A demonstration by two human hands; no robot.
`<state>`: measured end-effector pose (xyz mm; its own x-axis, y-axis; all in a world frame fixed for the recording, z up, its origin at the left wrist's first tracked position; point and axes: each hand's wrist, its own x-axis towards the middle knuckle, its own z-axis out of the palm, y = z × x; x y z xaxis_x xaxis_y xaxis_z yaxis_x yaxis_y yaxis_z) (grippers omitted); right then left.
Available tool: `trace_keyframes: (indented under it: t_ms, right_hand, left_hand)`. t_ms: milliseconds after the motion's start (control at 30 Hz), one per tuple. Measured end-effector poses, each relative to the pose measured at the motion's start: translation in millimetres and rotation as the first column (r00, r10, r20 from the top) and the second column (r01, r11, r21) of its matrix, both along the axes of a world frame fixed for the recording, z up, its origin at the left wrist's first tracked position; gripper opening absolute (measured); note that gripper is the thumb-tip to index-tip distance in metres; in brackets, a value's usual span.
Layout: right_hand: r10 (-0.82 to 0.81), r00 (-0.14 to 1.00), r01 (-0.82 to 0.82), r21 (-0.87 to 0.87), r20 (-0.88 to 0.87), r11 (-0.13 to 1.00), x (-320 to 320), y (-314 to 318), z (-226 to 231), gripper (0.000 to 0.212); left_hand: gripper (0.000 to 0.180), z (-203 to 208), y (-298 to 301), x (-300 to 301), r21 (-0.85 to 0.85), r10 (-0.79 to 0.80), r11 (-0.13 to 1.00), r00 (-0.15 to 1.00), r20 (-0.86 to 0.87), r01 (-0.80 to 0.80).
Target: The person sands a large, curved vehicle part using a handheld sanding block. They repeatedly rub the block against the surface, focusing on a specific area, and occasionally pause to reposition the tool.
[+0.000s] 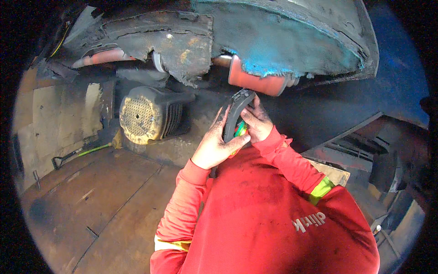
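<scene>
Both my hands hold a dark grey, curved shoe sole (234,118), edge up, just below a red sanding roller (258,81). Along its left side and lower end wrap the fingers and thumb of my left hand (212,144). My right hand (258,121) grips it from the right, nearer its upper end. A green and orange part (240,129) shows between the sole and my right palm. Dark dust covers my fingers. The sole's top end lies close under the roller; whether they touch I cannot tell.
A dusty hood (283,41) with a ragged lower edge overhangs the roller. Farther left is another red roller (105,57). A ribbed motor (141,115) with a perforated cover sits behind my left hand. A green-handled tool (93,150) lies on the brown floor (109,201).
</scene>
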<state>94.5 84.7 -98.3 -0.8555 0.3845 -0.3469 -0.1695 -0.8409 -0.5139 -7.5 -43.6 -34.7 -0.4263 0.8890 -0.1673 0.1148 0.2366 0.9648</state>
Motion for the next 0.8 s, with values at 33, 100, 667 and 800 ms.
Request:
trace_keyframes:
  t_ms: [33,100,667,800]
  right_hand:
    - [0.026,1.000,-0.026,-0.007,-0.001,1.000,-1,0,1,0.052]
    - [0.074,0.996,-0.080,-0.138,-0.047,0.987,-3,6,1,0.048]
    - [0.081,0.997,-0.080,-0.067,0.009,0.995,-8,46,-29,0.035]
    - [0.077,0.995,-0.067,0.161,-0.058,0.985,-11,15,-9,0.038]
  left_hand:
    - [0.085,1,-1,-2,-0.018,-0.010,1.000,1.000,-0.006,0.009]
    - [0.082,2,3,-11,-0.062,-0.034,0.997,0.998,0.049,0.037]
    - [0.059,-19,31,0,-0.133,0.079,0.989,0.982,0.171,-0.057]
    - [0.073,-11,-3,9,0.011,0.142,0.990,0.989,-0.045,-0.141]
